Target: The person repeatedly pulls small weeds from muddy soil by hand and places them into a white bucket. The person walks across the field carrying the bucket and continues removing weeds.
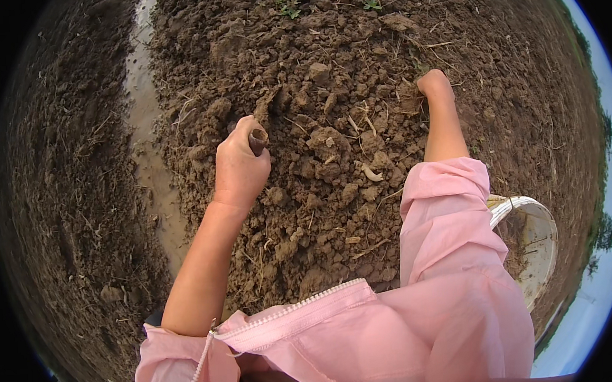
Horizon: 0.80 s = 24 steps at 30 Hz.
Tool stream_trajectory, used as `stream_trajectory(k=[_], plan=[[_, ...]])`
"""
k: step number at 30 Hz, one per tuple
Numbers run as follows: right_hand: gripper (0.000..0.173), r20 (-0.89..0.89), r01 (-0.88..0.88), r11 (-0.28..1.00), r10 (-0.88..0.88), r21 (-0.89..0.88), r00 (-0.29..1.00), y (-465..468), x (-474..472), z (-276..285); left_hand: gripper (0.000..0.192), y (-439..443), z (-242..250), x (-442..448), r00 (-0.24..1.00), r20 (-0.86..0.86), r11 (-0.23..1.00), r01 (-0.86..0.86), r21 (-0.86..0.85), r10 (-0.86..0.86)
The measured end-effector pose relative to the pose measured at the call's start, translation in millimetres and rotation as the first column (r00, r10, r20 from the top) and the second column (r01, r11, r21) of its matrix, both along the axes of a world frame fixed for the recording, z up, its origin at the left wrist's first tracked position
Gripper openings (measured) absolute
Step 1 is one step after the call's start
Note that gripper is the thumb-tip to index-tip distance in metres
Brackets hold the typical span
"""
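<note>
My left hand [243, 155] is closed around a dark, round handle [258, 141] with a hollow end, left of the middle of the view. The tool's far end points down at the soil and is hidden by the hand and clods. To the upper right, my right hand [435, 83] reaches down to the loose brown soil [329, 143]; its fingers are out of sight behind the wrist, so whether it holds anything cannot be seen. Between the hands, a pale, curved root piece [371, 172] lies on the clods, with some dry stalk bits [353, 123] above it.
A white plastic bucket [547, 230], dirty inside, stands beside my right sleeve. Along the left runs a furrow of muddy water [151, 163]. Small green weeds [288, 7] grow at the top. Rough clods and straw cover the ground.
</note>
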State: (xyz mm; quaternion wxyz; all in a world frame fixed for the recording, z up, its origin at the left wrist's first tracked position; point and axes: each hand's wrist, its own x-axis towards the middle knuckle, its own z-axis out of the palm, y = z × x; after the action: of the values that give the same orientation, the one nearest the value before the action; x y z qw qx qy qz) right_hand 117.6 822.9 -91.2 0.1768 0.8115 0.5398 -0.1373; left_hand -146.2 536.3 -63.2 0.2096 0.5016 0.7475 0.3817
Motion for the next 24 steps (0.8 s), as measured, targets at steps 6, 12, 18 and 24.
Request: stream_trajectory(k=[6, 12, 18, 24], plan=[[0.026, 0.041, -0.167, 0.982, 0.171, -0.093, 0.984, 30, 6, -23, 0.020, -2, -10, 2, 0.997, -0.081, 1.000, 0.010, 0.029, -0.008], [0.040, -0.057, -0.235, 0.968, 0.240, 0.084, 0.969, 17, 24, -22, 0.019, 3, -8, -2, 1.000, 0.000, 0.999, 0.014, -0.050, -0.014], [0.067, -0.351, 0.142, 0.913, 0.002, 0.382, 0.936, 75, 147, -52, 0.017, 17, -7, 13, 0.994, 0.106, 0.999, 0.020, 0.029, -0.023], [0.065, -0.331, 0.079, 0.932, 0.045, 0.353, 0.943, 33, 44, 48, 0.016, 6, -7, -7, 0.998, 0.048, 0.993, -0.029, -0.110, 0.035]])
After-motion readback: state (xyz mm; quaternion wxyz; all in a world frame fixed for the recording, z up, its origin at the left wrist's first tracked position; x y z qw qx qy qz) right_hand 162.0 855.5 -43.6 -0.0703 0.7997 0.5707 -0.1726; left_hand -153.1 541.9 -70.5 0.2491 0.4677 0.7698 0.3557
